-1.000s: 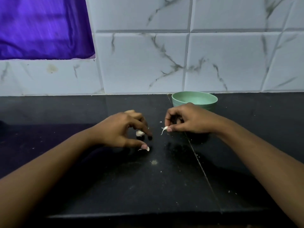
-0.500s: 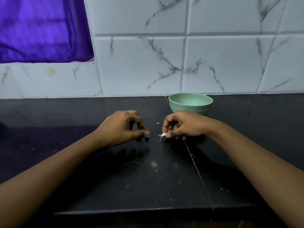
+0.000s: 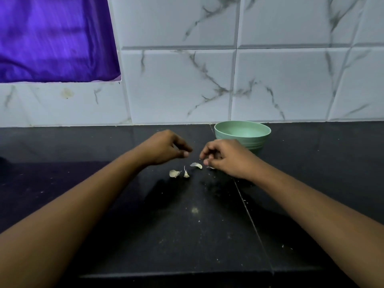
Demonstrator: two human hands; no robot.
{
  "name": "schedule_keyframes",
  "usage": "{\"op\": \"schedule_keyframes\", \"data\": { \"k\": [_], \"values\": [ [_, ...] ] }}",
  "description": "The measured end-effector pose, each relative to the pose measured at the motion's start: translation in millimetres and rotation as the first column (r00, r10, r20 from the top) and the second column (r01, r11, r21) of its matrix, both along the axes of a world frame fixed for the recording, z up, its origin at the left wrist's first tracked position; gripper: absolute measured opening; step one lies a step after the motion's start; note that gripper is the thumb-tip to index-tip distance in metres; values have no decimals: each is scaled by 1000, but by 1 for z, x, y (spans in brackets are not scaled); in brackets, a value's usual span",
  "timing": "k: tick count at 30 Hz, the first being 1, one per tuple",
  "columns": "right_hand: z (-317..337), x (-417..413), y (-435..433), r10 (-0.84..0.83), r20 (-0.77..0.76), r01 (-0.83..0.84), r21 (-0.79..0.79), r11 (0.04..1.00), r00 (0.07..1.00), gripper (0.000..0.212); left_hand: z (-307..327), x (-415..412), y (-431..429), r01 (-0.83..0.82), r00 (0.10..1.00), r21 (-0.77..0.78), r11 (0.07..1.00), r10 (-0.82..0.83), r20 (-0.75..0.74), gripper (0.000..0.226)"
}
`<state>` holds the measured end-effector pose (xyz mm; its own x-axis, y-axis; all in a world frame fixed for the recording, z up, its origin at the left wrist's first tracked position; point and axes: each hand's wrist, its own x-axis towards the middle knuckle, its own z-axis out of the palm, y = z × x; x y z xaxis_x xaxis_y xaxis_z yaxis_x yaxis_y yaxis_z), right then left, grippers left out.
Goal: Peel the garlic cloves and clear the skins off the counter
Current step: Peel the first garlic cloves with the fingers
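Left of the bowl (image 3: 242,140), three skins (image 3: 175,173) lie between your curled left hand (image 3: 164,147) and nearer right hand (image 3: 225,157); grips cannot be told.

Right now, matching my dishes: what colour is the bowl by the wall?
The bowl is pale green, head view.

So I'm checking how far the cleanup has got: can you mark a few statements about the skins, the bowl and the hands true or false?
1. Garlic skins lie loose on the counter near both hands. True.
2. The green bowl stands beyond the right hand. True.
3. The left hand rests on the bowl's rim. False: it is apart from the bowl, to its left.
4. The counter is white. False: it is black; the wall tiles are white.
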<state>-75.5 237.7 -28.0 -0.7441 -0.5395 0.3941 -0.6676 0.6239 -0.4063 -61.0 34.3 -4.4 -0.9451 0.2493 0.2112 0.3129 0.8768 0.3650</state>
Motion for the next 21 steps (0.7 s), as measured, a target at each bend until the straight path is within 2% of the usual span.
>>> {"op": "schedule_keyframes", "data": {
  "k": [2,5,7,12,15,17,19,21],
  "values": [
    [-4,7,-15,38,-75,-31,85,996,996,15,5,6,-17,5,999,56,998,-6,34,22],
    [-11,11,-33,38,-83,-19,221,975,996,26,7,15,-35,9,990,2,1000,-9,142,19],
    [-14,11,-37,36,-89,-13,245,969,995,26,5,19,-41,3,981,-47,999,6,195,20],
    [-10,11,-31,25,11,-26,131,991,1000,13,4,25,-42,36,956,-59,998,-17,294,19],
    [-8,10,-25,42,114,-43,12,999,993,12,4,28,-37,43,953,-32,999,-32,301,20],
    [-5,11,-21,93,261,-60,-133,989,961,9,1,29,-31,30,973,47,998,-40,229,23],
    [-4,13,-18,168,410,-40,-303,952,896,7,-2,30,-21,41,986,195,980,-72,154,28],
    [-3,15,-16,229,477,-8,-421,907,848,8,-6,33,-8,67,992,315,947,-97,80,25]
  ]
}}
